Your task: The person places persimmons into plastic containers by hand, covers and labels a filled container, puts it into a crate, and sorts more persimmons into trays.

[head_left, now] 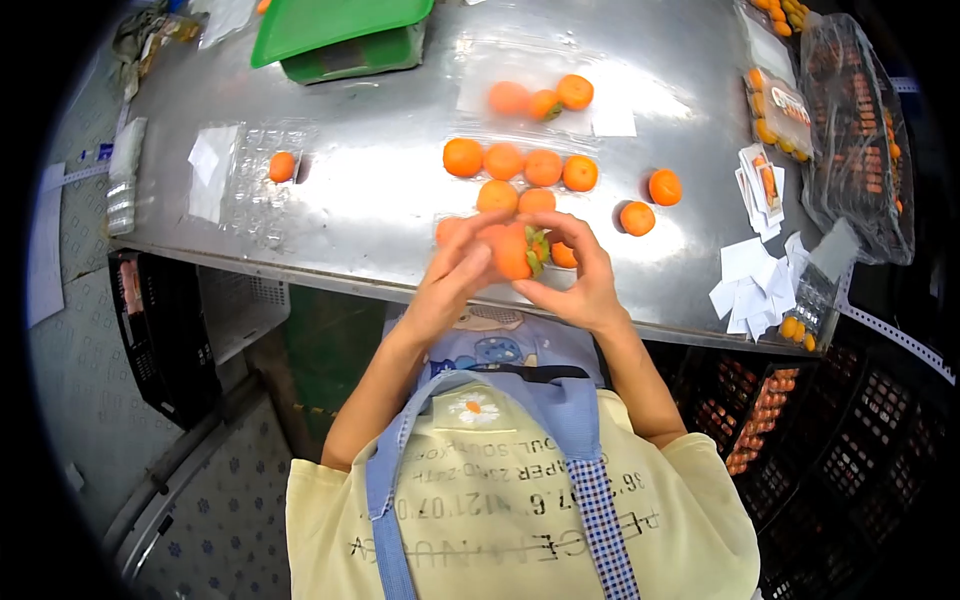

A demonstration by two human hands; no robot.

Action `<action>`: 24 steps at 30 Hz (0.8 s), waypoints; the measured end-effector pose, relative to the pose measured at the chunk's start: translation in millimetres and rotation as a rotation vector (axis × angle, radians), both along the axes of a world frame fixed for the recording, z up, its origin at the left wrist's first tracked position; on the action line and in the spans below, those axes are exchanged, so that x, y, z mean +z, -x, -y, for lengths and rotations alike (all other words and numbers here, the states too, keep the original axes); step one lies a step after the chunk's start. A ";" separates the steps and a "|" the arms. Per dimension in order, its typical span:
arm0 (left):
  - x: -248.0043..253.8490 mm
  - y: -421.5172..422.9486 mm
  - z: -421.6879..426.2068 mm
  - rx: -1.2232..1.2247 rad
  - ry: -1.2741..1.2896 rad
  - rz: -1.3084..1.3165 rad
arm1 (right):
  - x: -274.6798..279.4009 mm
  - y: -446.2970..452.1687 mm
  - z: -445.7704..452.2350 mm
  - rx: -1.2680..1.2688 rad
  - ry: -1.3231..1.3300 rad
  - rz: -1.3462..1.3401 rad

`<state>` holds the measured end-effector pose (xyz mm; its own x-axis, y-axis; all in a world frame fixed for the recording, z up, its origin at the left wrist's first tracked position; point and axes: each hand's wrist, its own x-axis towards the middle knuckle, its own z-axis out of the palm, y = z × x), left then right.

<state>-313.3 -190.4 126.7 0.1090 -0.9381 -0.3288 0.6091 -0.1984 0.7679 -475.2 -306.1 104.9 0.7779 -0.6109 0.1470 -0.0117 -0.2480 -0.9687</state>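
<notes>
Between my two hands, above the near edge of the steel table [380, 230], is an orange persimmon [512, 254] with a green leafy calyx turned to the right. My left hand [452, 272] is closed on its left side. The fingers of my right hand [580, 275] curve round its right side, by the calyx. Just beyond my hands, several orange fruits [542, 168] sit in a clear plastic tray, partly hidden by my fingers. Two loose fruits [637, 218] lie to the right of them.
A green lid [330, 25] on a container stands at the back left. More fruits [574, 92] lie on clear plastic behind. Clear trays [265, 200] with one fruit are on the left. White cards [755, 285] and a bagged crate [850, 130] are at the right.
</notes>
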 end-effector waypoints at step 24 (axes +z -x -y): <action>-5.1 -111.0 -75.9 0.220 0.198 -0.167 | 10.5 -73.6 -48.0 -0.017 -0.012 -0.063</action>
